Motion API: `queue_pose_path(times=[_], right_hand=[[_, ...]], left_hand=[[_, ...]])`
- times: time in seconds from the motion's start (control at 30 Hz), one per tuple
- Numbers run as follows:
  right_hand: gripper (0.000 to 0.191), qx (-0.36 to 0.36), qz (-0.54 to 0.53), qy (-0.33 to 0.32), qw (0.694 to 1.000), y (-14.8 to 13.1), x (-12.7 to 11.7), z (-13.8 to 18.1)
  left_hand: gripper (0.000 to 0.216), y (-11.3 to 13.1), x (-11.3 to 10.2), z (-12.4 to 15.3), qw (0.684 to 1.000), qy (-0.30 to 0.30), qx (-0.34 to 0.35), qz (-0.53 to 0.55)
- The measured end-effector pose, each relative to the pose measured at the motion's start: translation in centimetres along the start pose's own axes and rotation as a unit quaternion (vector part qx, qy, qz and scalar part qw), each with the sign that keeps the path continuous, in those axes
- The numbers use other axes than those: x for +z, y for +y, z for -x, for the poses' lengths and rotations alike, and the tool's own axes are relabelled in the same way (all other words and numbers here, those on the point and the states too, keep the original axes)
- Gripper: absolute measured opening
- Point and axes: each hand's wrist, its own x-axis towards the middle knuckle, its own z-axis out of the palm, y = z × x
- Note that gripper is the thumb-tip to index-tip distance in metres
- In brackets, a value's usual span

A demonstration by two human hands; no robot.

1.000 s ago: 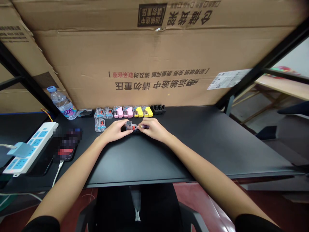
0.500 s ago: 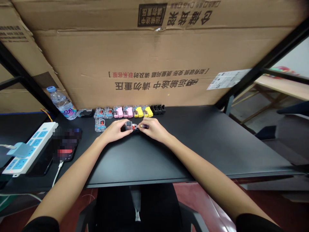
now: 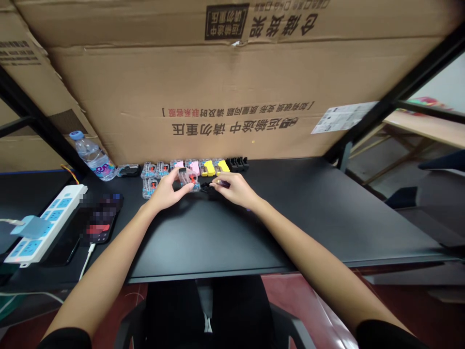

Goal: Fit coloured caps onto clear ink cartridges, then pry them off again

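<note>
My left hand [image 3: 169,191] grips a clear plastic piece [image 3: 189,180] with a red trigger-like part and blue bits inside; it looks like a small toy pistol body. Pinched in my right hand [image 3: 234,189] is a slim dark tool [image 3: 222,183], its kind mostly hidden by the fingers. Small black parts [image 3: 206,187] lie between the two hands, close to the right fingertips. Behind the hands, a row holds similar clear pieces [image 3: 148,169], some with pink grips [image 3: 194,167] and some with yellow grips [image 3: 208,167].
A black slotted part [image 3: 238,164] ends the row on the right. At left are a water bottle [image 3: 95,157], a white power strip [image 3: 47,220] and a phone [image 3: 102,218] on a cable. A large cardboard sheet [image 3: 218,77] stands behind the black table [image 3: 308,218].
The clear plastic piece has turned to show its flat side and moved left and slightly up, away from the right hand. The slim tool no longer meets it.
</note>
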Motion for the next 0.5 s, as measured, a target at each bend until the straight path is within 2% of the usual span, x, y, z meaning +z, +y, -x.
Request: queue_pose_path(times=[0.13,0.2,0.33,0.4,0.5], right_hand=[[0.027,0.043,0.058,0.066,0.995,2.1,-1.6,-0.2],[0.029,0.083,0.101,0.122,0.984,3.4,-3.0,-0.3],[0.033,0.196,0.200,0.218,0.935,5.7,-6.4,0.1],[0.033,0.260,0.243,0.234,0.905,6.5,-7.8,0.5],[0.031,0.357,0.286,0.218,0.862,7.0,-8.8,0.9]], left_hand=[[0.071,-0.3,-0.4,-0.1,0.998,-0.012,-0.032,0.044],[0.072,-0.2,-0.5,0.0,0.997,-0.043,-0.054,0.043],[0.057,-0.1,-0.4,0.2,0.990,-0.110,-0.079,0.027],[0.057,-0.3,-0.3,0.2,0.989,-0.127,-0.077,0.005],[0.061,-0.8,-0.3,0.1,0.985,-0.139,-0.073,-0.071]])
